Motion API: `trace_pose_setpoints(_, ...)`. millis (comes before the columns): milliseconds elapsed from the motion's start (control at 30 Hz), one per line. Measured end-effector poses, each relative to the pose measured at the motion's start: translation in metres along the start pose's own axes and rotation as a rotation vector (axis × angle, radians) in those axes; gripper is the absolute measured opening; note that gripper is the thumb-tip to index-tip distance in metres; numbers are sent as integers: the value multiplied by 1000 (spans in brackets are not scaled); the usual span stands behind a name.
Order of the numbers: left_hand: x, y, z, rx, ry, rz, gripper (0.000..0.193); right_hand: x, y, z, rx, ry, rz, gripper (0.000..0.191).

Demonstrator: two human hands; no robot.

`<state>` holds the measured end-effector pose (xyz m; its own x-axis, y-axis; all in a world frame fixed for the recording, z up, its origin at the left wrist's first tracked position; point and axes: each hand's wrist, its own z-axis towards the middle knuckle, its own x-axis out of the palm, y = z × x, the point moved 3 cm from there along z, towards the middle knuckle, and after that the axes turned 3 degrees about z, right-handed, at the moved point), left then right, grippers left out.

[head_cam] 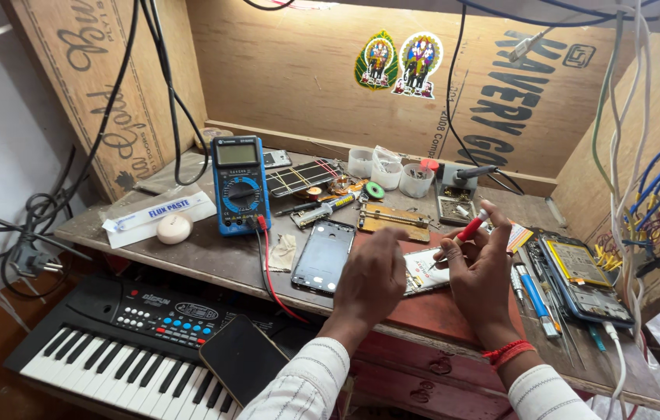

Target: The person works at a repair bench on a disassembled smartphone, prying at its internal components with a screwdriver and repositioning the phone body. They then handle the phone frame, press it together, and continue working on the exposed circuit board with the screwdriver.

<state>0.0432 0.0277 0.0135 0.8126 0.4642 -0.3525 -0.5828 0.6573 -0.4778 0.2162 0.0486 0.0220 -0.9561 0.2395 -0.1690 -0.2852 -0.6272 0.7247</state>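
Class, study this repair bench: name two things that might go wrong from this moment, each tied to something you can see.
1. The right hand works a red-handled screwdriver on the opened phone; a slip might scratch its insides.
2. The black phone lies on the keyboard by the left sleeve; an elbow nudge may send it sliding off.
3. The multimeter's red lead trails beside the left hand and might snag.
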Motion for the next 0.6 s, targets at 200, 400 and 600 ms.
trace_pose_setpoints(200,-9,-26,-15,440,69,91,11,0,-2,-2,15,9,16,65)
trace_pose_setpoints(400,-8,-47,-42,717,256,155,13,0,-3,-1,29,-5,25,64)
trace_pose_setpoints(600,-29,-17,-24,478,87,235,12,-10,-11,3,78,-106,121,71)
